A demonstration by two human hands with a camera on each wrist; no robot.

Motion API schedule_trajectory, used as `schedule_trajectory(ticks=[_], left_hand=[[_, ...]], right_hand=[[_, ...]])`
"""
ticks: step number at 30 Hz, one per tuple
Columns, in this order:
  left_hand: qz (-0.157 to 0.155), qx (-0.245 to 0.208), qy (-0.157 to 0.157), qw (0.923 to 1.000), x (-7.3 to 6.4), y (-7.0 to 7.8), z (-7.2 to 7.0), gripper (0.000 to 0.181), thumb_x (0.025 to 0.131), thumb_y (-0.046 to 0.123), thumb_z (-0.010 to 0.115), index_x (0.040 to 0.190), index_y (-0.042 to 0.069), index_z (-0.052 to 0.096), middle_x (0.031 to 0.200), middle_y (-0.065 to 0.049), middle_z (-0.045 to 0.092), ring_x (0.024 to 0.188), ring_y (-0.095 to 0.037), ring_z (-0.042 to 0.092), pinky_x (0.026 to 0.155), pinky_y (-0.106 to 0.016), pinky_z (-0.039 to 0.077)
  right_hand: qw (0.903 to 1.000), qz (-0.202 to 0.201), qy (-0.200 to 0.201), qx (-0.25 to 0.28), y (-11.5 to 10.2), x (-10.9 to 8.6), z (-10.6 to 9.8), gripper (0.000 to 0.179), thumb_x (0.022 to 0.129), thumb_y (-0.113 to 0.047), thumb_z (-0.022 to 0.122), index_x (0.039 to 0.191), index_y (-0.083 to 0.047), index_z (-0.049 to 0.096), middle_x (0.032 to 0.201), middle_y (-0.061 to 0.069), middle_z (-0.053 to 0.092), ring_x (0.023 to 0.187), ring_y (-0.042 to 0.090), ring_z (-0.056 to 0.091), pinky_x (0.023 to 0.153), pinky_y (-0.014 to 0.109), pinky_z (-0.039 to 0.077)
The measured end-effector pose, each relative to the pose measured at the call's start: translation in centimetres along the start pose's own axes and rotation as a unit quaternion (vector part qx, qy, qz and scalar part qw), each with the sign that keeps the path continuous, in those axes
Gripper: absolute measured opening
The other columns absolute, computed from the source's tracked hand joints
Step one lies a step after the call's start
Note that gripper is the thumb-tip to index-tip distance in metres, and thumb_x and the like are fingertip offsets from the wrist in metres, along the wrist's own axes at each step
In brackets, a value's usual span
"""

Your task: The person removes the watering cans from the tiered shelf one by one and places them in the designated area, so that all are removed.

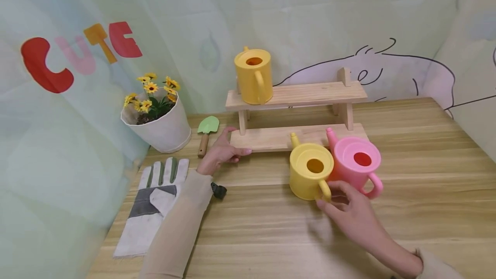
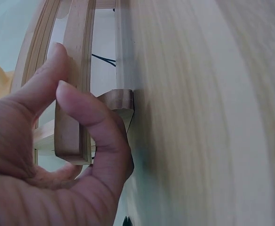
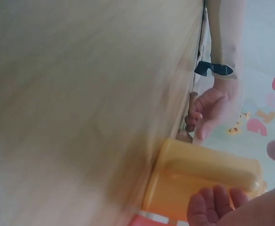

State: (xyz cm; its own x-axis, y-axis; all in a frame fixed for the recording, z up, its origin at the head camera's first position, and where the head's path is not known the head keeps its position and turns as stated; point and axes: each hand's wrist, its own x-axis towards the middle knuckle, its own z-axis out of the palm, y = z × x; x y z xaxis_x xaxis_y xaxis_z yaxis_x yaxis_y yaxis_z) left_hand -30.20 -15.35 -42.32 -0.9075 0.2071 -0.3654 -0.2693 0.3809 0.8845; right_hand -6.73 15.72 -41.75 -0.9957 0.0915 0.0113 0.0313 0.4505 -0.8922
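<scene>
At the left end of a two-tier wooden plant stand (image 1: 271, 137), my left hand (image 1: 224, 147) grips the lower board (image 2: 74, 103), fingers curled around its edge. A yellow watering can (image 1: 306, 167) stands on the table before the stand, its handle turned toward me. My right hand (image 1: 350, 210) is around that handle (image 3: 208, 172), thumb on one side and fingers on the other, with a gap at the thumb in the right wrist view. Touching the yellow can's right side is a pink watering can (image 1: 358, 154). Another yellow watering can (image 1: 248, 76) stands on the upper board's left end.
A white pot (image 1: 166, 128) with yellow flowers stands back left. Beside it lies a small green trowel (image 1: 208, 126) with a wooden handle. A grey and white work glove (image 1: 143, 223) lies left of my left forearm. A printed curtain (image 1: 310, 25) hangs behind the table.
</scene>
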Motion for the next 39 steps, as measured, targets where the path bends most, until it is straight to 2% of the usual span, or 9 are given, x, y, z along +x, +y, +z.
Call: schedule_trajectory(ticks=[6,12,16,19,23,27,31,36,39], left_hand=[[0.005,0.009,0.001,1.0000,0.0,0.0,-0.1,0.104,0.091,0.008,0.089,0.170,0.021,0.023,0.139,-0.029,0.053,0.062,-0.007,0.058,0.056,-0.017,0.053],[0.011,0.009,-0.002,0.9999,-0.2,0.1,-0.1,0.105,0.091,0.009,0.090,0.171,0.020,0.022,0.140,-0.029,0.052,0.062,-0.007,0.058,0.056,-0.017,0.052],[0.017,0.012,-0.004,0.9998,-0.2,0.1,-0.2,0.105,0.091,0.009,0.089,0.171,0.019,0.022,0.132,-0.028,0.056,0.060,-0.006,0.057,0.055,-0.017,0.052],[0.022,0.016,-0.004,0.9996,-0.2,0.0,-0.3,0.105,0.091,0.009,0.090,0.171,0.019,0.022,0.124,-0.026,0.059,0.059,-0.006,0.057,0.055,-0.017,0.052],[0.035,0.021,-0.007,0.9992,-0.1,-0.3,-0.5,0.102,0.092,0.008,0.089,0.170,0.017,0.024,0.138,-0.033,0.056,0.059,-0.006,0.058,0.055,-0.017,0.052],[0.045,0.016,-0.013,0.9988,0.2,-0.6,-0.7,0.099,0.092,0.006,0.088,0.169,0.015,0.026,0.151,-0.038,0.046,0.061,-0.006,0.059,0.055,-0.016,0.053],[0.045,0.003,-0.019,0.9988,0.4,-0.7,-0.7,0.098,0.093,0.003,0.087,0.169,0.015,0.027,0.144,-0.034,0.050,0.065,-0.007,0.062,0.057,-0.016,0.055],[0.042,-0.022,-0.019,0.9987,0.5,-0.7,-0.7,0.095,0.093,0.002,0.085,0.168,0.014,0.028,0.127,-0.027,0.062,0.073,-0.008,0.069,0.062,-0.017,0.059],[0.046,-0.034,-0.019,0.9982,0.5,-0.7,-0.7,0.093,0.094,0.001,0.084,0.168,0.012,0.029,0.131,-0.026,0.062,0.079,-0.009,0.072,0.067,-0.018,0.061]], right_hand=[[0.9977,-0.051,0.029,-0.033,-0.1,-0.5,-1.0,0.038,0.091,-0.015,0.090,0.124,-0.008,0.072,0.118,0.007,0.078,0.098,0.000,0.070,0.086,0.020,0.063],[0.9853,-0.147,0.078,-0.040,-0.5,-0.8,-1.6,0.039,0.082,-0.004,0.094,0.116,-0.009,0.075,0.111,0.002,0.075,0.100,-0.002,0.065,0.090,0.007,0.052],[0.9777,-0.193,0.081,-0.019,-1.5,-0.5,-2.2,0.040,0.081,0.006,0.091,0.115,-0.005,0.074,0.110,-0.002,0.071,0.102,-0.003,0.064,0.093,0.005,0.052],[0.9821,-0.175,0.065,-0.026,-2.6,0.0,-2.9,0.037,0.087,0.002,0.088,0.119,-0.006,0.072,0.113,0.000,0.072,0.101,-0.005,0.065,0.089,0.006,0.054],[0.9867,-0.150,0.048,-0.042,-3.9,0.9,-3.8,0.034,0.092,-0.005,0.087,0.122,-0.007,0.072,0.117,0.008,0.073,0.103,-0.005,0.066,0.089,0.005,0.054],[0.9877,-0.153,0.026,-0.016,-5.2,2.3,-4.3,0.029,0.093,-0.003,0.085,0.119,-0.003,0.072,0.117,0.012,0.071,0.102,-0.002,0.068,0.091,0.005,0.055],[0.9907,-0.136,-0.008,0.009,-7.0,3.9,-4.5,0.026,0.099,-0.007,0.080,0.122,-0.002,0.070,0.120,0.014,0.070,0.101,0.001,0.070,0.091,0.010,0.058],[0.9954,-0.087,-0.039,0.007,-9.0,6.2,-4.2,0.034,0.105,-0.024,0.075,0.134,-0.008,0.067,0.127,0.009,0.070,0.107,0.010,0.070,0.092,0.012,0.057],[0.9961,-0.070,-0.053,0.009,-10.1,7.8,-4.0,0.037,0.107,-0.031,0.073,0.136,-0.010,0.065,0.129,0.007,0.069,0.111,0.017,0.068,0.094,0.014,0.056]])
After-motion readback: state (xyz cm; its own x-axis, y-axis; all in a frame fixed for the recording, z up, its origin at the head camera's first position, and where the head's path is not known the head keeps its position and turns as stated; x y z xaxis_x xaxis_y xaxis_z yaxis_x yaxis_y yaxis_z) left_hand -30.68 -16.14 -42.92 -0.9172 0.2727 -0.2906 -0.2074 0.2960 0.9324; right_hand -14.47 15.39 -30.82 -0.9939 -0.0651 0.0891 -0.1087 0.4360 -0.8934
